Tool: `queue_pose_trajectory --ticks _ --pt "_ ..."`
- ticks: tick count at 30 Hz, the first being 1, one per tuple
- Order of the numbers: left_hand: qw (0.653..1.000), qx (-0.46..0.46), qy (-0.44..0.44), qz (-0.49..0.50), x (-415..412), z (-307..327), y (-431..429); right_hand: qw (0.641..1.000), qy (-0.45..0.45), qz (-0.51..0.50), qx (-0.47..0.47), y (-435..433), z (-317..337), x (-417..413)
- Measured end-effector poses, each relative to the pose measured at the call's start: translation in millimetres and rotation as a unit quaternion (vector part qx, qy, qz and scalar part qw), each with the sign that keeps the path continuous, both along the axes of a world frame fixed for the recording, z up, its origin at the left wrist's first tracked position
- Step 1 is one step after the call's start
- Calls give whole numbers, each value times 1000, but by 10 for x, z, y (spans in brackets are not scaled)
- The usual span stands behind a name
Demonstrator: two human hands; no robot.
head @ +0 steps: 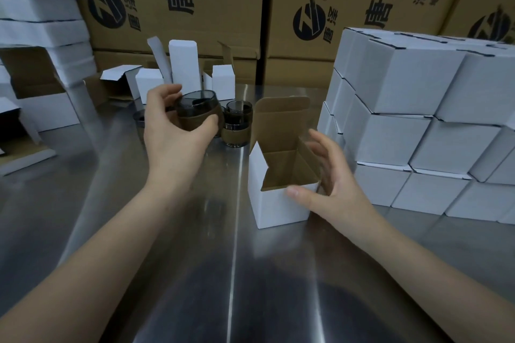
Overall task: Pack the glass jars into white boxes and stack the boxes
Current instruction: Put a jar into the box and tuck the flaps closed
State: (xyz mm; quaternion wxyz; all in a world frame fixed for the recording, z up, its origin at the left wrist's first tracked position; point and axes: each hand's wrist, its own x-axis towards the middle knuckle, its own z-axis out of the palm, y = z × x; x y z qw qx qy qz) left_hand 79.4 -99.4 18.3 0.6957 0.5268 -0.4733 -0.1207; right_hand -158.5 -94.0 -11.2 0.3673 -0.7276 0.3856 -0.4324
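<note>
My left hand (172, 131) grips a dark glass jar with a brown band (199, 113), lifted and tilted above the steel table. A second such jar (237, 127) stands upright just behind it, and part of another jar (138, 119) shows left of my hand. An open white box (274, 203) with a brown inside stands at centre, its lid flap up. My right hand (326, 175) is at the box's right side, thumb on the front top edge, fingers spread and relaxed.
A tall stack of closed white boxes (418, 125) fills the right side. Open and folded white boxes (184, 69) stand behind the jars, more (41, 36) are piled at left. Large brown cartons (178, 3) wall off the back. The steel table (195, 273) stretches toward me.
</note>
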Motion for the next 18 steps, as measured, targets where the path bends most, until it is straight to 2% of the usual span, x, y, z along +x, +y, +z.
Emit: queue_pose_trajectory --ticks 3,8,14,18 --pt "999 -39 -2 -28 -165 55 171 994 -56 -45 -84 68 44 16" --pt "985 -123 -101 -66 -412 105 423 970 -95 -97 -202 149 173 1" --pt "951 -193 -212 -114 -696 47 545 971 -169 -13 -166 220 292 31" --pt "941 -205 -220 -157 -823 -43 575 972 -201 42 -116 248 330 41"
